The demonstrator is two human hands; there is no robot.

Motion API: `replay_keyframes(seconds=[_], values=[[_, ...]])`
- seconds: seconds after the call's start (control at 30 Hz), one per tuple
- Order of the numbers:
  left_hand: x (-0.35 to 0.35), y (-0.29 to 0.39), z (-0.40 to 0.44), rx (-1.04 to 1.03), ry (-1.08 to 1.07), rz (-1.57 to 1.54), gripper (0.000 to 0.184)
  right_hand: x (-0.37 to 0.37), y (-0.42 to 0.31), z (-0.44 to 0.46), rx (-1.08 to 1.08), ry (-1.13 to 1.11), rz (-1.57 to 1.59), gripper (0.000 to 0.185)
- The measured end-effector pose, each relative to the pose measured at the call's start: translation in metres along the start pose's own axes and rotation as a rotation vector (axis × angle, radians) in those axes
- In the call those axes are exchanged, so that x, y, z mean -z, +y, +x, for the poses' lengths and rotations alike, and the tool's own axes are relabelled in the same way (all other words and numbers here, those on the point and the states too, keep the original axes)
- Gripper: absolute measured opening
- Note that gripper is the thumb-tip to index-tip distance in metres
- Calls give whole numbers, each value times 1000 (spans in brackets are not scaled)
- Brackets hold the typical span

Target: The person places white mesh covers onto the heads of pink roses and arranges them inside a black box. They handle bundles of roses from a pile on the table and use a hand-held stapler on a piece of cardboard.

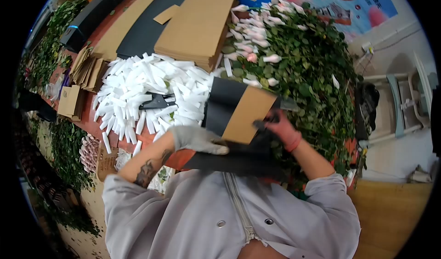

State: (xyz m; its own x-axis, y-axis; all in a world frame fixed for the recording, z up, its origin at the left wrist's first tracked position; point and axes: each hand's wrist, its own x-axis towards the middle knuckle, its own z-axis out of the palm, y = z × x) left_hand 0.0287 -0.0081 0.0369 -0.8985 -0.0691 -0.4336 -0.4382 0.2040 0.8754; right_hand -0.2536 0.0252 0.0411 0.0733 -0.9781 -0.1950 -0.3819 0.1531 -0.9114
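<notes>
A black cardboard sheet [223, 103] with a brown panel [250, 114] stands tilted in front of my body. My left hand [195, 139], in a pale grey glove, is at its lower left, fingers closed at the sheet's edge. At the right edge of the brown panel is my right hand [282, 128], in a red glove with dark fingers. Its fingers are curled on the panel's edge and slightly blurred. A darker flap [234, 162] of black sheet lies below, close to my jacket. What lies behind the panel is hidden.
White mesh sleeves [151, 84] are heaped left, a black tool [157, 101] among them. Behind stand stacked brown boards [195, 22] and black boards [147, 22]. Pale pink roses [252, 31] with leafy stems [308, 70] cover the right side. A plastic chair [397, 102] stands far right.
</notes>
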Motion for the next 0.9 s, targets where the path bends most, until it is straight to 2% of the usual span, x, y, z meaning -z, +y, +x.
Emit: replay_keyframes(seconds=[0.03, 0.1, 0.17, 0.23, 0.27, 0.3, 0.37, 0.4, 0.43, 0.5, 0.53, 0.57, 0.63, 0.67, 0.7, 0.73, 0.8, 0.83, 0.87, 0.9], values=[[10, 35, 1, 147, -85, 22, 79, 12, -37, 6, -108, -294, 398, 35], [2, 52, 26, 159, -72, 267, 78, 31, -69, -6, -182, -406, 372, 32], [-7, 63, 36, 209, -37, 391, 78, 35, -65, -13, -225, -399, 420, 34], [-16, 71, 42, 333, -24, 519, 70, 34, -54, -14, -289, -424, 403, 33], [-26, 70, 45, 370, 40, 562, 60, 32, -48, -12, -336, -462, 378, 32], [-34, 66, 48, 368, 19, 556, 60, 28, -45, -11, -350, -457, 393, 32], [-47, 54, 50, 344, 311, 519, 51, 17, -44, -7, -477, -563, 380, 28], [-39, 63, 38, 291, 312, 425, 48, 12, -26, 0, -422, -667, 313, 26], [-40, 58, 32, 297, 306, 430, 48, 3, -13, 2, -418, -666, 323, 26], [-40, 41, 18, 225, 260, 345, 48, -10, 11, 10, -558, -553, 464, 24], [-48, 33, 9, 101, 386, 164, 42, -13, 26, 14, -567, -555, 490, 20], [-52, 39, 10, 105, 377, 174, 42, -16, 40, 23, -560, -549, 501, 20], [-60, 56, 22, 342, 489, 469, 37, -19, 59, 36, -582, -570, 669, 14], [-62, 57, 25, 378, 484, 510, 33, -17, 43, 31, -411, -479, 311, 18], [-62, 58, 27, 370, 472, 525, 33, -20, 48, 31, -408, -462, 322, 18], [-61, 59, 29, 426, 461, 499, 31, -24, 57, 35, -209, -443, -113, 21], [-66, 59, 29, 482, 451, 472, 29, -33, 42, 34, -243, -370, -290, 31], [-69, 58, 28, 455, 555, 607, 27, -38, 34, 33, -264, -335, -376, 36], [-72, 58, 28, 420, 651, 742, 26, -45, 32, 27, -91, -301, -483, 38], [-73, 59, 30, 411, 642, 747, 26, -53, 29, 22, 79, -263, -587, 41]])
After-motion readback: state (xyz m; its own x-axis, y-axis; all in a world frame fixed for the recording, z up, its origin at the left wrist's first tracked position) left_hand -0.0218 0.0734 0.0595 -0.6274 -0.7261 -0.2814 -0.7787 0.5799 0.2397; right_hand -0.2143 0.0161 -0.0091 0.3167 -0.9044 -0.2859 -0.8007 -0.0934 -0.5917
